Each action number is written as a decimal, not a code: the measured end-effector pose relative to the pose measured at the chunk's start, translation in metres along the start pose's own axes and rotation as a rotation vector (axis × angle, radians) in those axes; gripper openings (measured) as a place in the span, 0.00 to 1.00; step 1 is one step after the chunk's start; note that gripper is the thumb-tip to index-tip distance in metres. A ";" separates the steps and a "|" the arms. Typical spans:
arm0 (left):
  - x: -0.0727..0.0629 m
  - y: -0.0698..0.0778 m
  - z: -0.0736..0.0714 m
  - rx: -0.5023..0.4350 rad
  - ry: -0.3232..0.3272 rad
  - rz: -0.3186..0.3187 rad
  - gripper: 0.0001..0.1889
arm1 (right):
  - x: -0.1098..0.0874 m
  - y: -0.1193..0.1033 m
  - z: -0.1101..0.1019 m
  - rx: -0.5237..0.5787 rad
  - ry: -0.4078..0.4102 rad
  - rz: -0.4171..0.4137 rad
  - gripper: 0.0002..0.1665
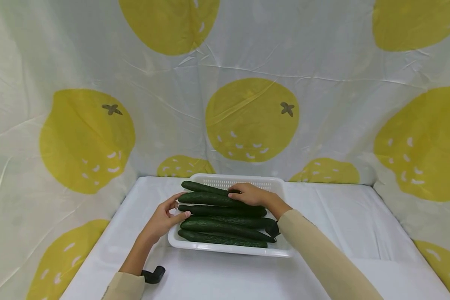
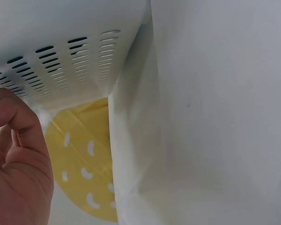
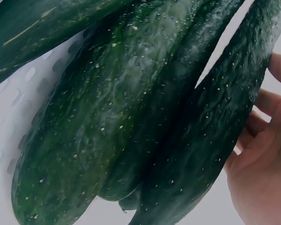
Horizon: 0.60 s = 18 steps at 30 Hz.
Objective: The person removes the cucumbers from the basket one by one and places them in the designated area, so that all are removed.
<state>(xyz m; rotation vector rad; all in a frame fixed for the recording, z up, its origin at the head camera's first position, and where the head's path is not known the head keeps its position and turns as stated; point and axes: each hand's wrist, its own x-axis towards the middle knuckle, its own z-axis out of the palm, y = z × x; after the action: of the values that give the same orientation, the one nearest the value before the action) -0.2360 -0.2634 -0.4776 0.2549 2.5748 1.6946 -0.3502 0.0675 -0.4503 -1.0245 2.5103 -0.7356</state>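
Observation:
Several dark green cucumbers (image 1: 225, 225) lie side by side in a shallow white perforated basket (image 1: 225, 247). The right hand (image 1: 253, 194) reaches in from the right and grips a cucumber (image 1: 206, 198) near the back, its fingers curled at that cucumber's far side. In the right wrist view, fingers of the right hand (image 3: 262, 154) go partly out of sight behind a cucumber (image 3: 206, 140). At the basket's left side, the left hand (image 1: 163, 218) has thumb and fingers spread at the cucumbers' left ends. The left wrist view shows the left hand (image 2: 21, 159) bent beside the slotted basket wall (image 2: 84, 56).
The basket stands on a white-covered table (image 1: 333, 225), near its back edge. A pale curtain (image 1: 172, 108) printed with yellow lemons hangs behind and at both sides. Black wrist straps (image 1: 153, 275) are on both arms.

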 end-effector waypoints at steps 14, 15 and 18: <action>0.000 0.000 0.003 -0.053 0.017 0.005 0.36 | 0.004 -0.003 0.001 0.061 0.002 0.060 0.27; 0.000 0.000 0.003 -0.055 0.015 0.005 0.36 | 0.004 -0.003 0.001 0.059 0.012 0.057 0.27; -0.001 0.000 0.003 -0.052 0.019 -0.003 0.36 | 0.005 -0.004 0.001 0.067 0.031 0.044 0.29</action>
<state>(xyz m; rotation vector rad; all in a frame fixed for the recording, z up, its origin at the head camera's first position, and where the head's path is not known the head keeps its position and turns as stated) -0.2344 -0.2612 -0.4787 0.2337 2.5386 1.7691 -0.3509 0.0605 -0.4493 -0.9393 2.5082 -0.8223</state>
